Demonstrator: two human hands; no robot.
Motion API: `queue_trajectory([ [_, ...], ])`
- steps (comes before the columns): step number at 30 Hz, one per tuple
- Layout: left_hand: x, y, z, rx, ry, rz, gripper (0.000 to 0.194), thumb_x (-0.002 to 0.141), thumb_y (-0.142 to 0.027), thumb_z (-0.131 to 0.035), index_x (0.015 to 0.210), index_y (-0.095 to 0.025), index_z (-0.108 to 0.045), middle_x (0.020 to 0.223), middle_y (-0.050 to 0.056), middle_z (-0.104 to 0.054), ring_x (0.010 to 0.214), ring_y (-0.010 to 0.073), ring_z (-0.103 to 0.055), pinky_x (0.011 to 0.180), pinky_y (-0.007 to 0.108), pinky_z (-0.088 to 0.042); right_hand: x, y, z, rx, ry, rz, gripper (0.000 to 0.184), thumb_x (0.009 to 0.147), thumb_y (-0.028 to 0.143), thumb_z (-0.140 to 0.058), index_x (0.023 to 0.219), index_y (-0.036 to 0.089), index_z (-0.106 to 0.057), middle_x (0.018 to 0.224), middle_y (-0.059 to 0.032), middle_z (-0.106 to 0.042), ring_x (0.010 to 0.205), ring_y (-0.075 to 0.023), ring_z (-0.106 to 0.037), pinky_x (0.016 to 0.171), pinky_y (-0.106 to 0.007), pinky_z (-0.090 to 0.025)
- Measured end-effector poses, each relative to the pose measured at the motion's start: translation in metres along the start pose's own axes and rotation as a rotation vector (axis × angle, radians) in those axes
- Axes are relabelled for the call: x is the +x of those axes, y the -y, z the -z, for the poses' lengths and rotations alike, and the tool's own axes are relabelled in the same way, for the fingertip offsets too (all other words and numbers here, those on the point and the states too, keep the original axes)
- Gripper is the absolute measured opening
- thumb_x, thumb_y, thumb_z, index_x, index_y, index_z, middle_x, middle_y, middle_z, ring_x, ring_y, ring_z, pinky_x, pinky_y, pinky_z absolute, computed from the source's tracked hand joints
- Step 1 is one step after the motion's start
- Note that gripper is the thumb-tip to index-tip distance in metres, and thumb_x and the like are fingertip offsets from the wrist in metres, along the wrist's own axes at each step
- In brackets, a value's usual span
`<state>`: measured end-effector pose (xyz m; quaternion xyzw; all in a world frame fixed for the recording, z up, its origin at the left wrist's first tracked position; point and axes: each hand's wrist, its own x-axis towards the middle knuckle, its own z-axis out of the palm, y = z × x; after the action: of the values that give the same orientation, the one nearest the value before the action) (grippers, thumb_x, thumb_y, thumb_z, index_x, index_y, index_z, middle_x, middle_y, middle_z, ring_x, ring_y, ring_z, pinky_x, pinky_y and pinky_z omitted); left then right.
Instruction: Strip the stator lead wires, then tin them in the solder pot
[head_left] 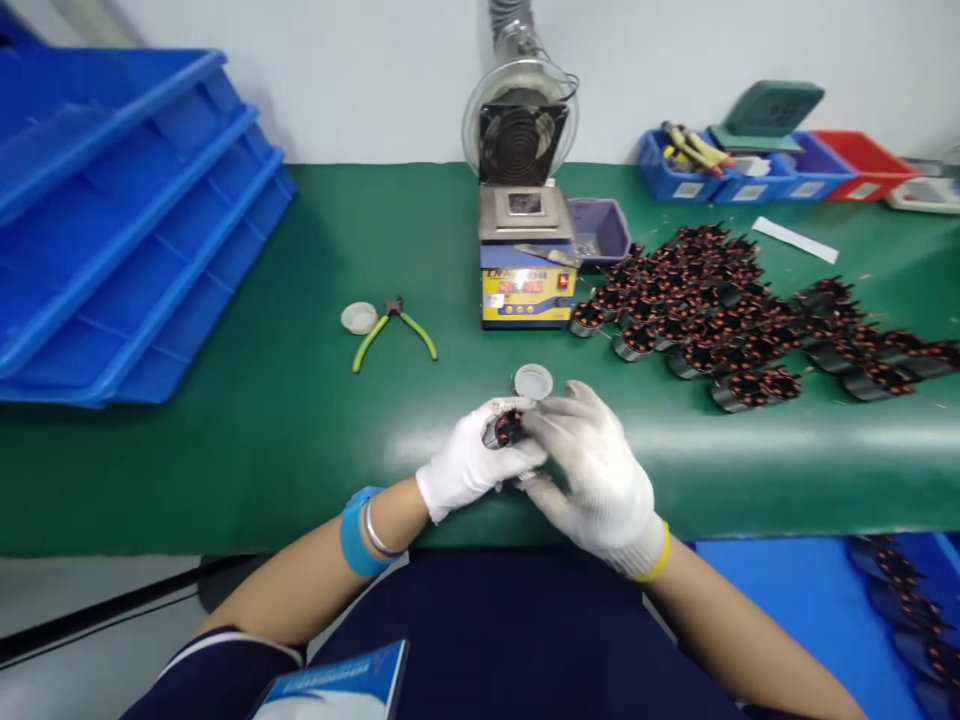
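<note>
Both my hands wear white gloves and meet near the front edge of the green bench. My left hand (466,462) is closed around a small dark motor coil with copper windings (508,430). My right hand (596,468) covers the coil from the right, its fingers curled onto it. A small white round cap (533,381) lies on the mat just beyond my fingertips. A blue wrist strap and a metal bangle sit on my left wrist.
A solder pot (527,268) with a fume fan stands behind. Green-handled cutters (395,325) and another white cap (359,317) lie to the left. Several wound coils (720,320) are heaped on the right. Blue trays (120,210) are stacked at the left, small bins (765,165) at the back right.
</note>
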<state>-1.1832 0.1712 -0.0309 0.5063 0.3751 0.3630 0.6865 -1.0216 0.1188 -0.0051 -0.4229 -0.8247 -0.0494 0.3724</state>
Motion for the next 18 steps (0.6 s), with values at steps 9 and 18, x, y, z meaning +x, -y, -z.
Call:
queue_trajectory([
  [9, -0.002, 0.003, 0.011, -0.162, -0.05, -0.126, 0.05, 0.084, -0.057, -0.064, 0.115, -0.018, -0.062, 0.117, 0.011, -0.068, 0.114, 0.0276, -0.063, 0.1, 0.039, -0.049, 0.002, 0.001, -0.021, 0.142, -0.132, -0.09, 0.019, 0.086, 0.015, -0.064, 0.101, 0.024, -0.057, 0.089, -0.0037, -0.065, 0.086, -0.0195, -0.066, 0.087, -0.045, -0.058],
  [18, 0.003, -0.028, 0.02, -0.589, -0.022, 0.08, 0.058, 0.074, -0.075, -0.059, 0.086, -0.018, -0.064, 0.096, 0.011, -0.072, 0.097, 0.0304, -0.068, 0.082, 0.047, -0.057, 0.032, -0.001, -0.009, 0.185, -0.071, -0.166, 0.011, 0.089, 0.014, -0.054, 0.093, 0.022, -0.061, 0.089, -0.0057, -0.068, 0.093, -0.0224, -0.065, 0.086, -0.043, -0.056],
])
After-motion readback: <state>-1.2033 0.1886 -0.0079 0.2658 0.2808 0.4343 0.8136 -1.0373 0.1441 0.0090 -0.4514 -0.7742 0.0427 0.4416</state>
